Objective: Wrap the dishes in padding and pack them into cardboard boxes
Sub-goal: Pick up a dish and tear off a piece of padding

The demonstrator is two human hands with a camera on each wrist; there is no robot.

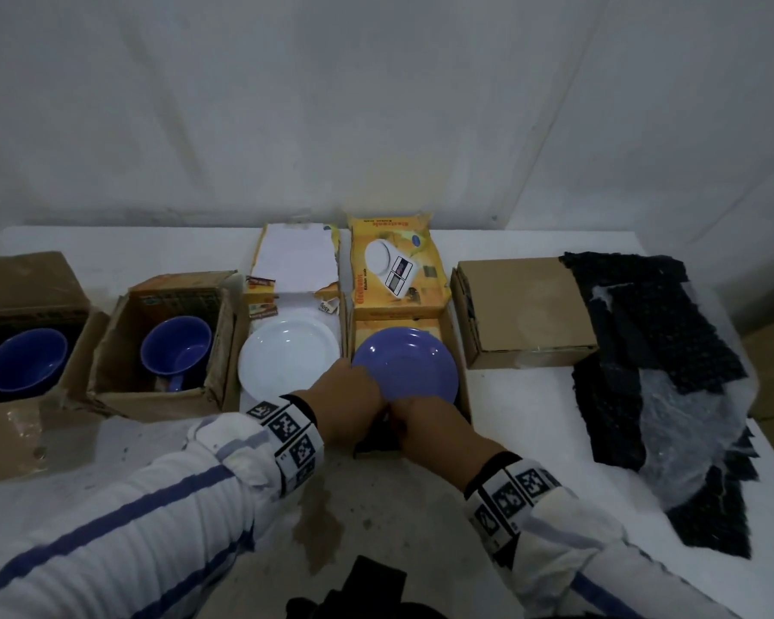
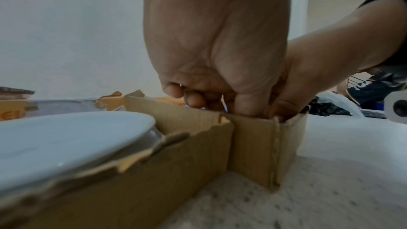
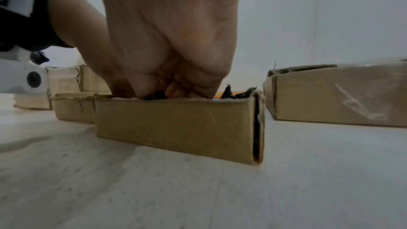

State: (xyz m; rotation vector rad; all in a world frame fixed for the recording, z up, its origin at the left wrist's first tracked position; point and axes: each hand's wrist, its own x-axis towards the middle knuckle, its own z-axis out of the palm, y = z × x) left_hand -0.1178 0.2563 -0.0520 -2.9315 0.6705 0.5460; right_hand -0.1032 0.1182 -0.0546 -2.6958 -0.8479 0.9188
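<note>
**Reaching into the plate box**

Both hands dip over the near wall of the yellow-lidded box (image 1: 461, 373), left hand (image 1: 347, 402) and right hand (image 1: 425, 424) touching, fingers curled round the blue plate's (image 1: 405, 366) near rim and dark padding (image 3: 229, 91).

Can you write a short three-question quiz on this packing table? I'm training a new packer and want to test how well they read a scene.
1. True or false: the white plate lies in the same box as the blue plate.
2. Which box is shut? A: the plain brown box right of the blue plate; B: the box holding the blue mug.
3. Fill in: both the left hand and the right hand work at the blue plate's ____ edge.

Key: 1 false, they lie in neighbouring boxes; 2 A; 3 near.
</note>
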